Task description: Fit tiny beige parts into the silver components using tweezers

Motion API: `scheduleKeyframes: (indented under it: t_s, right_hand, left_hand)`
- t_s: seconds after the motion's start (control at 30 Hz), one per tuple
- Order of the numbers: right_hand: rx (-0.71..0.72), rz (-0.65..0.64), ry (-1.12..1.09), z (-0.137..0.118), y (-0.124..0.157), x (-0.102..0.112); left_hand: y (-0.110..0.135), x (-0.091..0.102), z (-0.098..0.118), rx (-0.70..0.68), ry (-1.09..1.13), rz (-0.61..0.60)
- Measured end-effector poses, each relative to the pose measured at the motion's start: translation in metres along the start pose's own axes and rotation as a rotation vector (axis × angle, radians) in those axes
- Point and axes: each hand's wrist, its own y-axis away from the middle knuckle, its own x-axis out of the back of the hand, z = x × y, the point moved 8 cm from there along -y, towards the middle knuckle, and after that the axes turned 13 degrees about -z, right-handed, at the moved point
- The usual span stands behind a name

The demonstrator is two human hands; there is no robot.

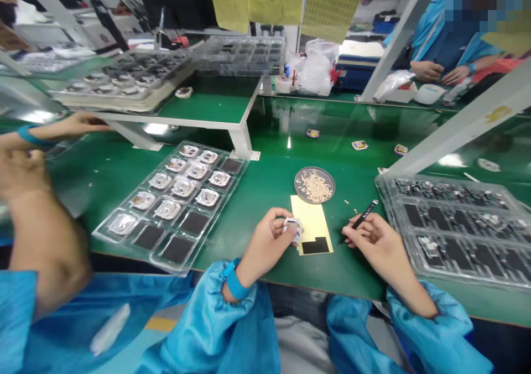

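Observation:
My left hand is closed on a small white device housing, pinched between thumb and fingers above the bench. In my right hand is a slim black pen-like tool, tip pointing down to the left. Between the hands lies a yellow sheet bearing a black rectangular piece at its near end. Just beyond the sheet sits a round grey dish full of small beige bits. Blue bands circle the left wrist.
At left, a clear tray holds several white housings. Another tray with small electronic parts stands right. A white shelf leg and slanted post rise from the bench. A co-worker's arm reaches in at left; another person sits opposite.

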Motion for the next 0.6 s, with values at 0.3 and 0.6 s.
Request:
scheduleKeyframes:
  t_s: [0.3,0.6]
  right_hand:
    - [0.203,-0.163,-0.094,-0.015,-0.024,-0.023]
    - [0.240,-0.178,-0.125,-0.009,-0.020,-0.023]
  left_hand:
    - [-0.016,-0.025,-0.009,0.066,-0.249,-0.078]
    - [-0.018,-0.021,-0.010,0.108,-0.662,-0.040]
